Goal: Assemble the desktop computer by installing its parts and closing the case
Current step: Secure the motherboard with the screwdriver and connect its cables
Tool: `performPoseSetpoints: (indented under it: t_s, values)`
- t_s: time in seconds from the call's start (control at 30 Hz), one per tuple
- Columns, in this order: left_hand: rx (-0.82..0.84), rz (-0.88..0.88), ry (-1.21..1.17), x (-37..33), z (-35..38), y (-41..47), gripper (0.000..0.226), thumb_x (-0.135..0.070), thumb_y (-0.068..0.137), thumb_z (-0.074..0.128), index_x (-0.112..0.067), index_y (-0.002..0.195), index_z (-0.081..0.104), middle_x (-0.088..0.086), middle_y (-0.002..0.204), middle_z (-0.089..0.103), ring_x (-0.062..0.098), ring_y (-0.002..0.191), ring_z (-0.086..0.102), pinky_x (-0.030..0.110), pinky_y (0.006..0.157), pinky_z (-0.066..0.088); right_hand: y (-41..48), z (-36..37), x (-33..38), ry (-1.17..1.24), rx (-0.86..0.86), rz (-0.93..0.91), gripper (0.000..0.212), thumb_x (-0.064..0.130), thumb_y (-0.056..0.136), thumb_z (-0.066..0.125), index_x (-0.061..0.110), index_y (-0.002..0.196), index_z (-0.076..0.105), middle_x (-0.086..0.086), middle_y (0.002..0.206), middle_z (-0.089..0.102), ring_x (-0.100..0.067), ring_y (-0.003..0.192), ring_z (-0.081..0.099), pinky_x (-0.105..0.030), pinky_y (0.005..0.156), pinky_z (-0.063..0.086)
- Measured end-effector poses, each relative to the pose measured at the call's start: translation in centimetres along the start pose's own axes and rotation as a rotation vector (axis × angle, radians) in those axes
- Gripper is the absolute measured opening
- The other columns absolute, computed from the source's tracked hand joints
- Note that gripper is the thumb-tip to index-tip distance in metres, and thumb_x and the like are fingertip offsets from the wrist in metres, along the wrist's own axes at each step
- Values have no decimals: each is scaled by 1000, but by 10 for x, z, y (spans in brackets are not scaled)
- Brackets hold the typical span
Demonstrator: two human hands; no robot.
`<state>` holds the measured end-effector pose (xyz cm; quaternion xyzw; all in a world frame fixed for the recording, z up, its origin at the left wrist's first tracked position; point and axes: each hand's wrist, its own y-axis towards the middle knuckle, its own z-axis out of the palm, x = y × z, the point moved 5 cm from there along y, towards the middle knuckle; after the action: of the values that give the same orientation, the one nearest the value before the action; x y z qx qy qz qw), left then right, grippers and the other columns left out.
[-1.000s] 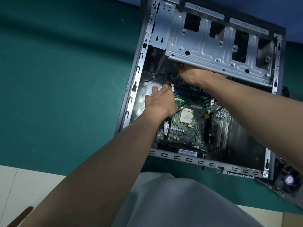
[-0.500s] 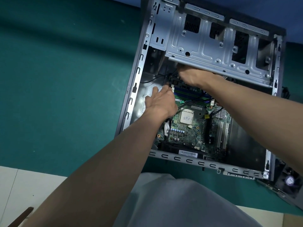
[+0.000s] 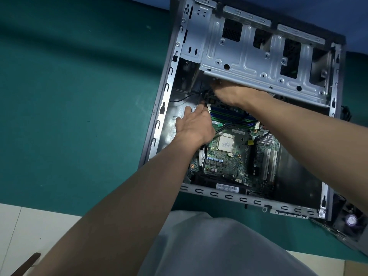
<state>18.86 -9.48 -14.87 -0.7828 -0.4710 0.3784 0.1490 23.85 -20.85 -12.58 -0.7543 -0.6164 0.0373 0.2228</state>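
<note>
The open computer case (image 3: 159, 120) lies on its side on a green mat. Inside sits the green motherboard (image 3: 229, 162) with a bare CPU (image 3: 225, 144) and blue and green memory slots (image 3: 229, 114). My left hand (image 3: 194, 125) rests flat at the board's upper left corner, fingers straight, fingertips toward a black connector. My right hand (image 3: 233, 94) reaches under the silver drive cage (image 3: 254, 62); its fingers are hidden beneath the cage edge. Black cables (image 3: 229, 126) run across the board.
A black fan part (image 3: 350, 220) lies at the case's lower right corner. The green mat (image 3: 69, 116) spreads left of the case, with pale floor tiles (image 3: 29, 232) below it. A dark wooden piece (image 3: 25, 263) shows at the bottom left.
Both hands stay nearly where they were. My right hand has shifted slightly under the drive cage edge.
</note>
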Motion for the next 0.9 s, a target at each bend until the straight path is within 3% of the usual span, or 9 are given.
performPoseSetpoints:
  t_s: [0.17, 0.27, 0.3, 0.43, 0.53, 0.6, 0.67, 0.8, 0.9]
  values:
    - [-17, 3, 3, 0, -1, -1, 42, -14, 92, 52, -11, 134, 45, -6, 153, 26, 25, 135, 22, 48, 102, 31, -2, 0, -1, -1, 0, 26, 27, 16, 102, 32, 5, 92, 55, -1, 61, 39, -14, 51, 39, -30, 52, 39]
    - [-27, 8, 5, 0, -1, -1, 38, -16, 93, 53, -11, 130, 48, -6, 151, 29, 25, 133, 24, 48, 100, 33, 0, 0, -3, 8, 6, 47, 27, 20, 103, 31, 3, 106, 52, -26, 94, 58, -32, 73, 55, -39, 77, 46]
    - [-31, 10, 8, 0, -2, -1, 37, -17, 93, 53, -11, 129, 49, -6, 150, 30, 25, 132, 25, 48, 99, 34, 1, 0, 0, -19, -6, 21, 27, 22, 103, 30, 6, 104, 52, -24, 98, 59, -30, 73, 56, -36, 74, 45]
    - [-24, 8, 6, 0, -2, -1, 36, -17, 92, 54, -11, 128, 50, -6, 152, 27, 25, 135, 23, 49, 101, 33, 2, -1, 7, -87, -33, -40, 25, 19, 103, 28, 13, 87, 45, -1, 62, 38, -11, 49, 34, -27, 47, 32]
    - [-29, 10, 5, 0, -1, -1, 34, -17, 93, 54, -11, 126, 52, -5, 152, 28, 25, 135, 24, 50, 102, 32, -1, -4, 4, -96, -34, 17, 27, 14, 101, 31, 11, 76, 40, -1, 61, 36, -13, 50, 34, -30, 51, 37]
    - [-33, 11, 2, 0, -1, -1, 35, -17, 93, 54, -11, 127, 51, -5, 152, 28, 25, 135, 23, 50, 103, 32, -1, -3, 4, -47, 1, 23, 28, 17, 102, 32, 11, 81, 50, -17, 77, 54, -24, 62, 50, -39, 73, 49]
    - [-28, 8, -5, 1, -1, 0, 38, -17, 93, 53, -12, 130, 49, -5, 154, 25, 26, 138, 21, 51, 104, 30, 3, 0, 4, -28, 15, 25, 27, 21, 103, 32, 6, 101, 55, -23, 100, 60, -27, 71, 54, -34, 69, 46]
    - [-29, 8, -10, 1, -1, 0, 39, -18, 93, 53, -11, 132, 48, -5, 153, 27, 26, 137, 22, 50, 103, 31, 7, 3, 2, -76, -3, -3, 13, 17, 99, 35, 12, 93, 45, -6, 71, 44, -16, 55, 39, -26, 52, 31]
    - [-46, 14, -9, 0, -1, 0, 35, -17, 93, 55, -10, 127, 51, -5, 148, 33, 26, 133, 26, 49, 101, 33, 5, 6, -3, -84, 22, -7, 8, 16, 99, 37, 10, 94, 36, -2, 65, 30, -13, 54, 30, -30, 59, 28]
